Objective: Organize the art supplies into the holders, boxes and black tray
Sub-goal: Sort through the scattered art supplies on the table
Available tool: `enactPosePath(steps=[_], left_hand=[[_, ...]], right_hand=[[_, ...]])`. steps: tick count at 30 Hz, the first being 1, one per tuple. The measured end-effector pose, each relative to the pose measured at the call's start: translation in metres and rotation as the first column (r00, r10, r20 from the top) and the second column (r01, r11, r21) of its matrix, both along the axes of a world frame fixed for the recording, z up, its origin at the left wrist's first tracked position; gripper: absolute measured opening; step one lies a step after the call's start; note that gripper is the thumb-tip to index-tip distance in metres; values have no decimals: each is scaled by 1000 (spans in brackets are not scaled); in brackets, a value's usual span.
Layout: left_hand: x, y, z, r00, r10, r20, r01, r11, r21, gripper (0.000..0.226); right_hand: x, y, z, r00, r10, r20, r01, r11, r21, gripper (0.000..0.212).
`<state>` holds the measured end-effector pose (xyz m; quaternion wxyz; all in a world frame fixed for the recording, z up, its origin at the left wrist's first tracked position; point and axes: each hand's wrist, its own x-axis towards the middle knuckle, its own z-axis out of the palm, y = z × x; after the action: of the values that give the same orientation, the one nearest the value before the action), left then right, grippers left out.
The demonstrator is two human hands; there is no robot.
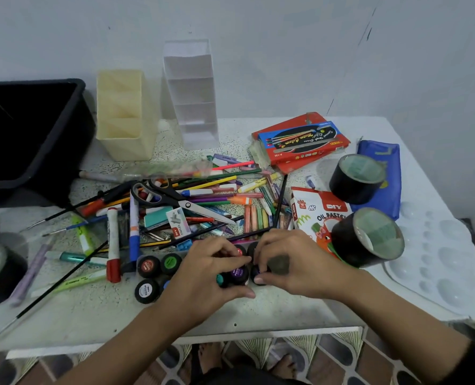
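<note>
Both hands sit on the paint jars (148, 266) clustered at the front middle of the counter (258, 315). Left hand (205, 270) curls round the purple and teal lidded jars, right hand (289, 262) grips a dark jar just beside them. Pens and pencils (214, 190) and scissors (181, 201) are piled behind. Black tray (72, 140) rear left, cream holder (122, 134) and clear holder (194, 107) beside it

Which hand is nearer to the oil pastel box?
Right. The right hand holds paint pots just left of the oil pastel box; the left hand holds pots farther left.
</note>
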<state>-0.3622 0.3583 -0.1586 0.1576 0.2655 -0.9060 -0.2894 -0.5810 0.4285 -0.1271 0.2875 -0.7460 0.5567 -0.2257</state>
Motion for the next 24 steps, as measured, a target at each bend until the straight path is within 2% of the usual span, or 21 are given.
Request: enactPosePath(steps=[5, 9, 11, 14, 17, 22, 24], left_hand=[[3, -7, 3, 990, -101, 96, 104, 994, -34, 53], [2, -6, 4, 996, -47, 72, 45, 999, 30, 50], [-1, -7, 6, 999, -3, 39, 0, 998, 65, 52], [-4, -11, 13, 994, 10, 107, -9, 1000, -7, 66], [-2, -16, 16, 988, -12, 154, 8, 1000, 28, 74], [13, -19, 13, 979, -116, 167, 126, 991, -50, 75], [21, -19, 12, 975, -131, 178, 147, 986, -80, 73]], right_hand=[[0, -2, -2, 999, -8, 32, 5, 995, 99, 10], [-2, -10, 4, 1000, 12, -20, -8, 982, 190, 10], [0, -15, 8, 998, 23, -58, -9, 975, 223, 10], [4, -21, 13, 994, 26, -108, 2, 969, 247, 13], [5, -24, 16, 992, 2, -123, 33, 959, 282, 16], [1, -24, 21, 997, -39, -71, 59, 953, 298, 26], [0, -24, 21, 996, -84, -33, 90, 964, 249, 28]])
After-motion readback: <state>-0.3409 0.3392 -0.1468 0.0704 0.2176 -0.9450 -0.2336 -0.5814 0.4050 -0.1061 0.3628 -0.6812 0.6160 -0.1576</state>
